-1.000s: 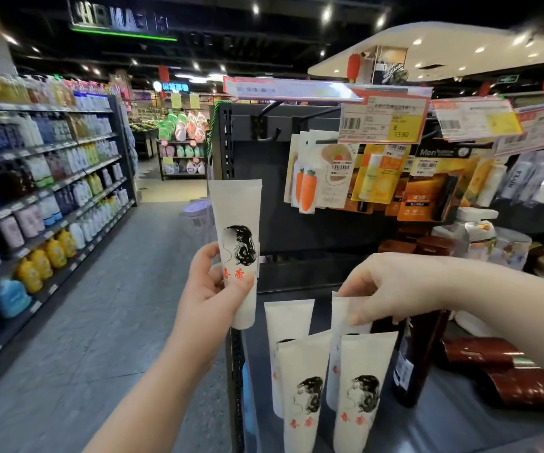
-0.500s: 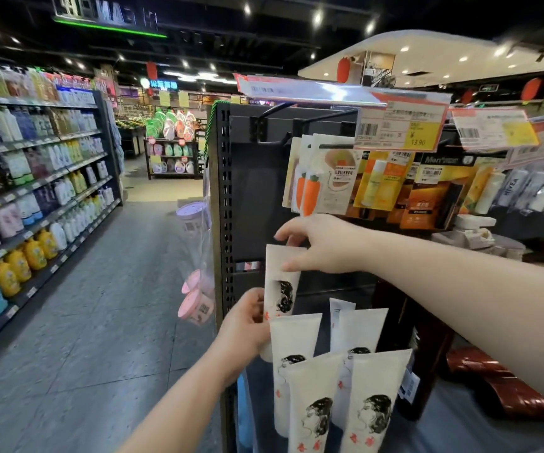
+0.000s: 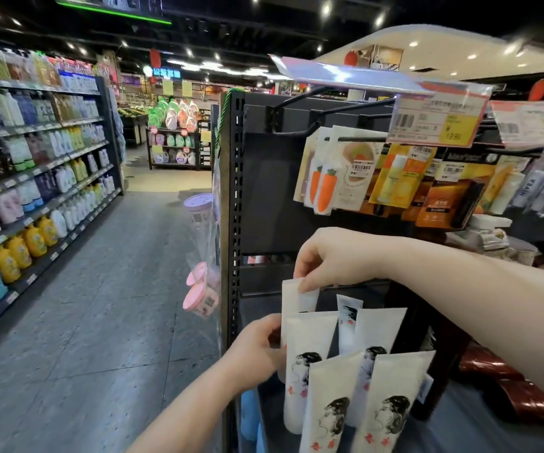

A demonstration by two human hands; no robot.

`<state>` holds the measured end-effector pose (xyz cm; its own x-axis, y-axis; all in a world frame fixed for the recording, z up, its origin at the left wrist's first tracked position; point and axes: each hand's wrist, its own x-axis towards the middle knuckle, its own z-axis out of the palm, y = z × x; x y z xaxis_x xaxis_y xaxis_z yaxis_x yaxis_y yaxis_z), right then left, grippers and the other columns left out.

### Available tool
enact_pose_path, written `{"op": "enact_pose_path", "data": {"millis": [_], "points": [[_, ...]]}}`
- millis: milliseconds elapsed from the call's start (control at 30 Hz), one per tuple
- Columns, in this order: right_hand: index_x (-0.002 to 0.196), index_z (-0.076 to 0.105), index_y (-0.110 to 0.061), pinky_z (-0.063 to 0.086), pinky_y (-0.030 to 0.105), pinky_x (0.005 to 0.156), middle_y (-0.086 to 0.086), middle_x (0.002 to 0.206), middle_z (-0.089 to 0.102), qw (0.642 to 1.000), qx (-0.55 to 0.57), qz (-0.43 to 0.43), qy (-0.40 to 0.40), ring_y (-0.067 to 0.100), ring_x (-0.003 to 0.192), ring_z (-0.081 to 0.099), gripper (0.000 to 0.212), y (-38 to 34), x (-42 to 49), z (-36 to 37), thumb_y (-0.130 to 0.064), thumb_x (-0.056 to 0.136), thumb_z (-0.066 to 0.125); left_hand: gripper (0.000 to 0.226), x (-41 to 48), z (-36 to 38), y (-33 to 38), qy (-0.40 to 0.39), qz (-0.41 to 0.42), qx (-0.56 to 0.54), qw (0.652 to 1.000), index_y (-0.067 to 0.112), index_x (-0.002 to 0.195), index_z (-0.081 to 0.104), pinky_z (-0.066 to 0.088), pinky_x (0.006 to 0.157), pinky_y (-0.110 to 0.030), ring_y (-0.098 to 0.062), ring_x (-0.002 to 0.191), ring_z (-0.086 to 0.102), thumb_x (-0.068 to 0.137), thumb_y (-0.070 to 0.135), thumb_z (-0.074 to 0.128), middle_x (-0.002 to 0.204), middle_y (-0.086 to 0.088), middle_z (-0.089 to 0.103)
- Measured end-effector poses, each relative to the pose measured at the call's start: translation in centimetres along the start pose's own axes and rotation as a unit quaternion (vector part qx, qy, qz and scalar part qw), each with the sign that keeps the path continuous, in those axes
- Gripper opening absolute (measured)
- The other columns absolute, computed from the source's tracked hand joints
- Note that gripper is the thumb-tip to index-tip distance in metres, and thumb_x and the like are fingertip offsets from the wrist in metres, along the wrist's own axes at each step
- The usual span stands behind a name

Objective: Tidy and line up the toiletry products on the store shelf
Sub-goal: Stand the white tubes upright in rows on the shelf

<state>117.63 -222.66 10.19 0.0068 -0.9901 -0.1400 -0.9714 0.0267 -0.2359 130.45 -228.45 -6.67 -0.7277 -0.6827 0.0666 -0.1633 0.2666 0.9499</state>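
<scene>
Supermarket aisle shelving of bottled cleaners [image 3: 35, 197] runs down the left, and a dark metal end rack [image 3: 236, 197] stands in the foreground with carded toiletry packs [image 3: 345, 171] hung on its hooks under a pink and yellow price tag [image 3: 437, 122]. Below them, the rack's dark lower shelf [image 3: 479, 433] holds a cluster of white flat-topped squeeze tubes printed with a black-haired woman's profile [image 3: 326, 416], standing upright with crimped ends up, overlapping one another in rows. Beside them on the right stands a dark brown bottle [image 3: 434, 354].

At the back left of this cluster, one more such white tube [image 3: 292, 295] stands just behind the front ones. The right hand [image 3: 336, 259] pinches its top edge between thumb and fingertips, while the left hand [image 3: 257, 351] grips its left side lower down, fingers closed against it.
</scene>
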Motion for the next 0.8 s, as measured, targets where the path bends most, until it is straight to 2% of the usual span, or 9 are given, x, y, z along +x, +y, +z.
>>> {"op": "enact_pose_path", "data": {"millis": [133,267,433,500,600,700,800], "points": [[0.102,0.068,-0.017,0.05,0.016,0.073,-0.005,0.097,0.063,1.0,0.013,0.009,0.003,0.01,0.089,0.063,0.018,0.16,-0.19,0.11,-0.024,0.086,0.065,0.032,0.06,-0.03,-0.06,-0.009,0.006,0.014,1.0,0.023,0.106,0.067,0.053,0.092,-0.037,-0.017,0.1,0.067,0.077,0.008,0.071,0.103,-0.003,0.073],[0.102,0.067,-0.017,0.056,0.023,0.077,-0.001,0.1,0.067,0.999,0.037,0.018,-0.004,0.012,0.088,0.067,0.017,0.49,-0.43,0.09,-0.023,0.086,0.065,0.028,-0.04,-0.03,0.1,-0.012,0.005,0.01,1.0,0.014,0.105,0.066,0.054,0.089,-0.036,-0.027,0.102,0.065,0.078,0.006,0.07,0.106,-0.016,0.069],[0.104,0.067,-0.014,0.053,0.016,0.067,-0.003,0.095,0.064,0.999,0.045,0.02,0.017,0.008,0.079,0.065,0.018,0.64,-0.55,0.35,-0.021,0.087,0.063,0.03,-0.14,0.02,0.14,-0.004,0.014,0.006,1.0,0.022,0.105,0.066,0.055,0.088,-0.032,-0.015,0.098,0.067,0.08,0.005,0.068,0.103,-0.003,0.072],[0.105,0.067,-0.013,0.051,0.013,0.064,-0.005,0.093,0.062,0.999,0.044,0.016,0.024,0.006,0.076,0.062,0.019,0.58,-0.65,0.49,-0.02,0.087,0.062,0.028,-0.11,-0.05,0.08,-0.001,0.01,0.011,1.0,0.019,0.105,0.066,0.055,0.088,-0.034,-0.015,0.098,0.067,0.08,0.005,0.067,0.103,-0.004,0.072],[0.106,0.067,-0.013,0.051,0.015,0.067,-0.004,0.095,0.061,0.998,0.047,0.017,0.024,0.006,0.076,0.06,0.02,0.54,-0.72,0.64,-0.02,0.088,0.062,0.032,-0.17,-0.13,0.12,-0.001,-0.001,0.006,1.0,0.021,0.108,0.064,0.054,0.09,-0.035,-0.011,0.099,0.066,0.079,0.008,0.069,0.105,0.0,0.071],[0.106,0.066,-0.013,0.054,0.02,0.073,-0.003,0.098,0.062,0.998,0.05,0.021,0.022,0.008,0.081,0.061,0.02,0.52,-0.69,0.73,-0.02,0.088,0.062,0.051,-0.26,-0.19,0.2,-0.006,-0.01,-0.002,1.0,0.033,0.12,0.055,0.051,0.095,-0.034,-0.002,0.104,0.063,0.077,0.011,0.072,0.11,0.012,0.069],[0.106,0.067,-0.014,0.056,0.024,0.079,-0.002,0.099,0.063,0.998,0.05,0.028,0.024,0.01,0.087,0.064,0.02,0.49,-0.7,0.84,-0.021,0.088,0.062,0.05,-0.17,-0.32,0.26,-0.013,-0.008,-0.003,1.0,0.038,0.116,0.055,0.051,0.095,-0.035,-0.003,0.103,0.063,0.078,0.01,0.071,0.108,0.01,0.069]]}}
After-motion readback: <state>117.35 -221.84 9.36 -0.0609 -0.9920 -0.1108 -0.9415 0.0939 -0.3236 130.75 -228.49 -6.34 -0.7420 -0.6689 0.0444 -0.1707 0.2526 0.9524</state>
